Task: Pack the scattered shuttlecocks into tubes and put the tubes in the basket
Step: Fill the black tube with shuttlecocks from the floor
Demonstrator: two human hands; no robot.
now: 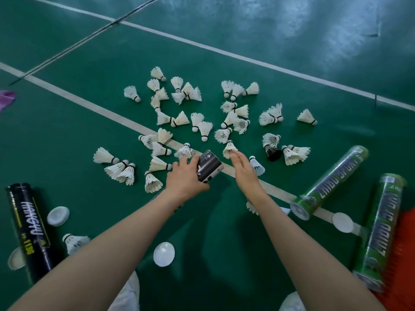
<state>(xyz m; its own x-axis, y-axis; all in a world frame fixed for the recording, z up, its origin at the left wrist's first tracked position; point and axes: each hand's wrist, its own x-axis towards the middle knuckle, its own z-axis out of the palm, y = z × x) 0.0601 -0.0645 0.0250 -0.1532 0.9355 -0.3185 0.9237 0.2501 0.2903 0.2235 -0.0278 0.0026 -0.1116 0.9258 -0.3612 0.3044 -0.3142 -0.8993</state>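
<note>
White feathered shuttlecocks are scattered over the green court floor, most of them ahead of both hands and well clear of the tubes lying at either side. A dark tube is clamped in the left hand, its long axis tilted forward and to the right, with the far end aimed towards the heap. The right hand is stretched out just beside that tube, and its grip is closed by the fingertips on the near shuttlecock, which is held with cork up and feathers down; whether it is fully lifted off the floor cannot be told. That shuttlecock lies just right of and slightly beyond the tube's far end, so the right hand is plainly the nearer one for it. The coming move is judged to turn on this offset: the shuttlecock would need to be carried leftward and lined up with the tube's axis. Two green tubes lie at the right, a black tube at the left, and loose white caps are seen near the forearms. No basket can be made out with certainty.
</note>
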